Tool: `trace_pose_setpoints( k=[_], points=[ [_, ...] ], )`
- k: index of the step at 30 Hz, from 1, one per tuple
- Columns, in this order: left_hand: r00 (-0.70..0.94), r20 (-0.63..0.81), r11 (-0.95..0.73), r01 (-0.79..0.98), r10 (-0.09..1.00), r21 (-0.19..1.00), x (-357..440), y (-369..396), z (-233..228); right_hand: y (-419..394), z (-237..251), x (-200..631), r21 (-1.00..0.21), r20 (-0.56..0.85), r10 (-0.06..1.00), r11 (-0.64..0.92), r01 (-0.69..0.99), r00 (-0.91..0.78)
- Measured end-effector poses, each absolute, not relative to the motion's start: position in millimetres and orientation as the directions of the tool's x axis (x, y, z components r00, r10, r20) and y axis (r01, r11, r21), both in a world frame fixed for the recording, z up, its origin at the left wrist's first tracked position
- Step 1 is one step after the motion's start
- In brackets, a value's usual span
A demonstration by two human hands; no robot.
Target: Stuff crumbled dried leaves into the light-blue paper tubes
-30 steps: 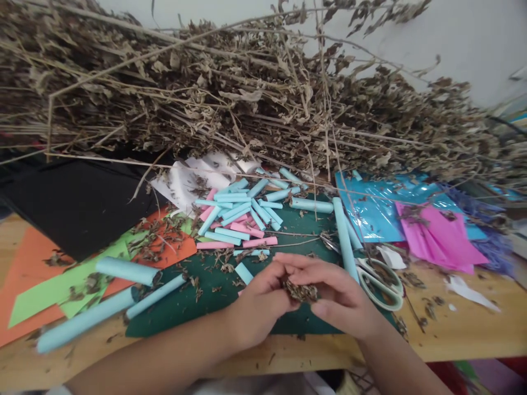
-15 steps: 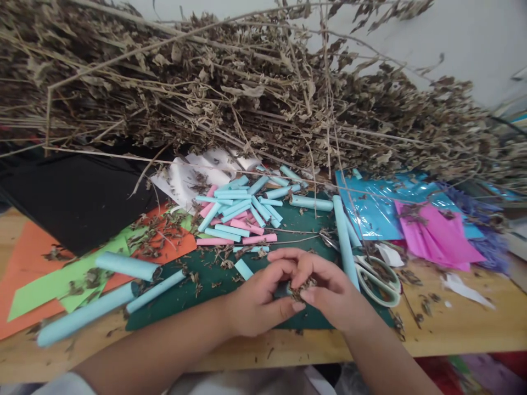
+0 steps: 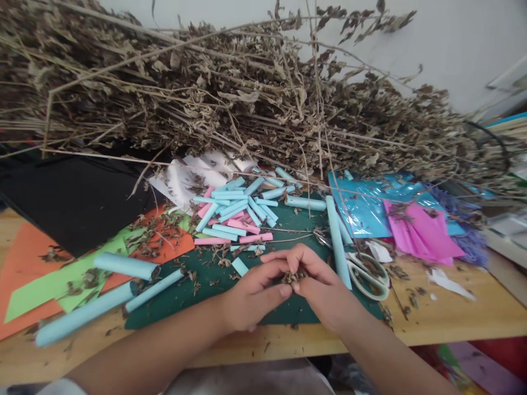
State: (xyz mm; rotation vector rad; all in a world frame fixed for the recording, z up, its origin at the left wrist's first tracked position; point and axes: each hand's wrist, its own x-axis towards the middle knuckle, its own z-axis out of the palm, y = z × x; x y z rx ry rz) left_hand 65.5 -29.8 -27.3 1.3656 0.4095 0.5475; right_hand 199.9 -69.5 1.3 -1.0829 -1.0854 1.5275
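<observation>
Both hands meet above the front of a dark green mat (image 3: 209,293). My left hand (image 3: 253,296) is curled, thumb towards the right; inside it is a short light blue paper tube, its rim glimpsed half a second ago and covered now. My right hand (image 3: 319,285) pinches a clump of crumbled dried leaves (image 3: 293,277) against the left fingers. Just beyond the hands lies a heap of short blue and pink paper tubes (image 3: 234,207). A longer blue tube (image 3: 338,241) and white-handled scissors (image 3: 368,276) rest right of my right hand.
A large bundle of dried leafy stalks (image 3: 230,99) spans the back. At left are a black sheet (image 3: 78,197), orange and green paper (image 3: 41,291) and thick blue tubes (image 3: 86,312). A shiny blue packet (image 3: 362,206) and pink paper (image 3: 420,233) lie right. Leaf crumbs litter the wooden table (image 3: 444,318).
The right fingers have shifted slightly over the leaf clump, and the blue tube rim is now covered. The view has turned a little to the right.
</observation>
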Motion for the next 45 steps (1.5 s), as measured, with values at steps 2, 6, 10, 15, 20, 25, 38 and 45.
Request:
trace_pose_setpoints(
  k=[2, 6, 10, 15, 20, 25, 38, 45],
  points=[
    [0.806, -0.055, 0.190, -0.072, 0.590, 0.979, 66.2, -29.9, -23.6, -68.7, 0.7, 199.3, -0.966, -0.147, 0.975, -0.177, -0.187, -0.166],
    [0.764, -0.066, 0.218, -0.100, 0.642, 0.971, 69.9, -31.4, -9.9, -73.4, -4.0, 203.6, -0.974, -0.131, 0.981, -0.155, -0.168, -0.143],
    [0.739, -0.169, 0.209, 0.039, 0.652, 0.977, 69.2, -32.3, 6.6, -82.8, -9.6, 212.7, -0.997, 0.009, 0.981, -0.006, -0.078, -0.193],
    [0.761, -0.354, 0.236, 0.266, 0.544, 0.935, 61.8, -23.7, 15.1, -85.8, -17.5, 212.5, -0.929, -0.029, 0.965, 0.070, 0.363, -0.262],
    [0.775, -0.365, 0.197, 0.308, 0.516, 0.931, 62.2, -17.7, 21.6, -81.5, -32.8, 205.5, -0.850, -0.004, 0.979, 0.105, 0.516, -0.205],
    [0.790, -0.414, 0.198, 0.364, 0.453, 0.910, 64.1, -15.3, 27.1, -82.0, -38.6, 205.2, -0.818, 0.043, 0.978, 0.151, 0.555, -0.203],
    [0.713, -0.623, -0.348, 0.701, 0.323, 0.622, 73.6, 18.8, 66.1, -78.8, -36.2, 202.3, -0.704, -0.010, 0.957, 0.199, 0.682, -0.289],
    [0.723, -0.568, -0.706, 0.634, 0.393, 0.317, 93.2, 9.8, 84.8, -78.2, -43.6, 204.5, -0.660, 0.041, 0.952, 0.255, 0.707, -0.305]
  ],
)
